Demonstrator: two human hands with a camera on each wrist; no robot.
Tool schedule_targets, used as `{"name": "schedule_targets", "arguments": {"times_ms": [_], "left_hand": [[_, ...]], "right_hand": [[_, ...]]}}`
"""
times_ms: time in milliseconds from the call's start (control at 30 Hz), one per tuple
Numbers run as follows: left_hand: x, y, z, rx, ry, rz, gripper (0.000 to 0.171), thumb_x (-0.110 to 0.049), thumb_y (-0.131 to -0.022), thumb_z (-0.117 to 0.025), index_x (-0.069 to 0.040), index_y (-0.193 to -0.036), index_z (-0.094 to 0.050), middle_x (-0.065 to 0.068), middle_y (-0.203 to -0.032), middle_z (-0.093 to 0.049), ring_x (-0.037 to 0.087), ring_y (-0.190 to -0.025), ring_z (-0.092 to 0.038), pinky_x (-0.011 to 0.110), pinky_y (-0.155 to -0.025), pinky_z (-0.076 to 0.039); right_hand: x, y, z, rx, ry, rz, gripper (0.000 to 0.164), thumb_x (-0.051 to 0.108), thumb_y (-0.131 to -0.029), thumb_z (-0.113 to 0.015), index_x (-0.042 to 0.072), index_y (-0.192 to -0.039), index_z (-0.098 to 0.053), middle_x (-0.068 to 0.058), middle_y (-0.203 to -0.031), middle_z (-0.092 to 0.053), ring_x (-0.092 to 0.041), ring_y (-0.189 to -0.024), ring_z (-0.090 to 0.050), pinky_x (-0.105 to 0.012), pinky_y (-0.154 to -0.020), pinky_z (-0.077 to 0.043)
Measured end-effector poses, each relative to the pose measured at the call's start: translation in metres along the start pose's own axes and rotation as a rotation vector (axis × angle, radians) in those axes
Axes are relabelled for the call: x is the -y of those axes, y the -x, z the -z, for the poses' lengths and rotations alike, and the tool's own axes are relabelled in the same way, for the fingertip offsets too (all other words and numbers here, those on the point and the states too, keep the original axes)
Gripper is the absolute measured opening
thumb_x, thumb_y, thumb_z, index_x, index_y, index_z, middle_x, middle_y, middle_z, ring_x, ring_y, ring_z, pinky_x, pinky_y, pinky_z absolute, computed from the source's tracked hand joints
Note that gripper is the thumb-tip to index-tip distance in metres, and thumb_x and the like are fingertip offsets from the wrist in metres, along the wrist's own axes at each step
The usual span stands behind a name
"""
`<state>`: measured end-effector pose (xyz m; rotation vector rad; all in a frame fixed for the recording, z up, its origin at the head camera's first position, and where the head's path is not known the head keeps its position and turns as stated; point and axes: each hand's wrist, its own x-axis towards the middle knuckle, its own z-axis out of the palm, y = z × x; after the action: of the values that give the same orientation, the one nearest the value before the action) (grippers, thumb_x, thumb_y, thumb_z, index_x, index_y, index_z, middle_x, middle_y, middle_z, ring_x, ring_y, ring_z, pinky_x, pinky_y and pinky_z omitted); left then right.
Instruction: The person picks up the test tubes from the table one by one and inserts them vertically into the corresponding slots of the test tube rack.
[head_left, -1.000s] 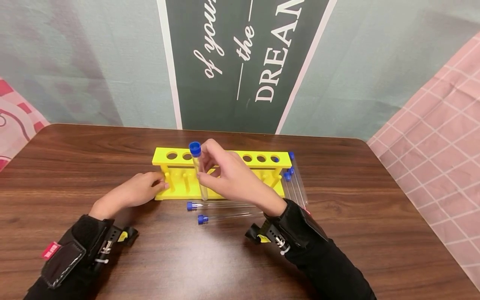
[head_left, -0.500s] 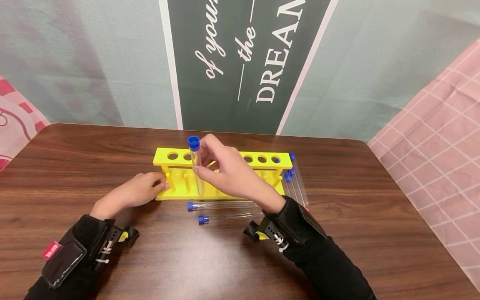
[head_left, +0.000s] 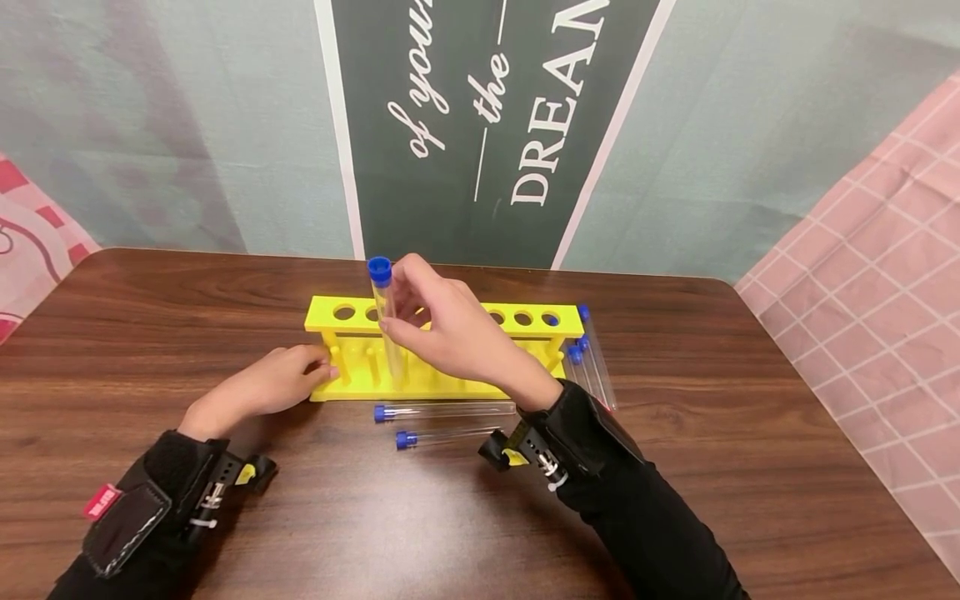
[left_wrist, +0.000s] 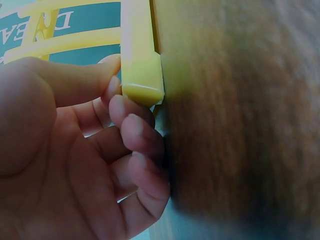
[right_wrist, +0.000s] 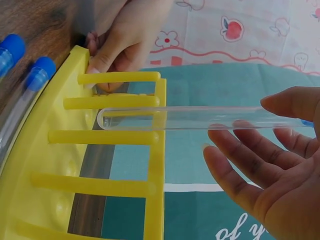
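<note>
My right hand (head_left: 450,333) pinches the capped tube (head_left: 385,321) over the yellow rack (head_left: 525,317); left hand (head_left: 273,383) grips its end (lightly). Misaligned, the tube could catch the rim and tip it.

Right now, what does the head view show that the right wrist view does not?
Only the head view shows the tube's blue cap, the rack's top holes, and three capped tubes right of the rack.

Only the right wrist view shows the tube's round bottom among the pegs.

Both show the right hand holding the test tube, the yellow rack, and the left hand.
</note>
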<state>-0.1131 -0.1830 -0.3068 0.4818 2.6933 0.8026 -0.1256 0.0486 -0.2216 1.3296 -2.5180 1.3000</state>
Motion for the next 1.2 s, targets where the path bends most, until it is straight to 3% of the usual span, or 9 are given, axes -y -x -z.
{"name": "schedule_targets", "arguments": {"times_ms": [1200], "left_hand": [[0.000,-0.001,-0.001,0.000,-0.021,-0.007,0.019,-0.015,-0.094,-0.050,-0.003,-0.080,-0.048,0.001,-0.063,-0.038,0.014,-0.055,-0.037,0.029,-0.053,-0.032]], "right_hand": [[0.015,-0.027,0.006,0.001,-0.019,-0.035,0.021,0.005,-0.086,-0.060,0.005,-0.098,-0.043,-0.005,-0.085,-0.056,-0.010,-0.078,-0.055,-0.020,-0.070,-0.046]]}}
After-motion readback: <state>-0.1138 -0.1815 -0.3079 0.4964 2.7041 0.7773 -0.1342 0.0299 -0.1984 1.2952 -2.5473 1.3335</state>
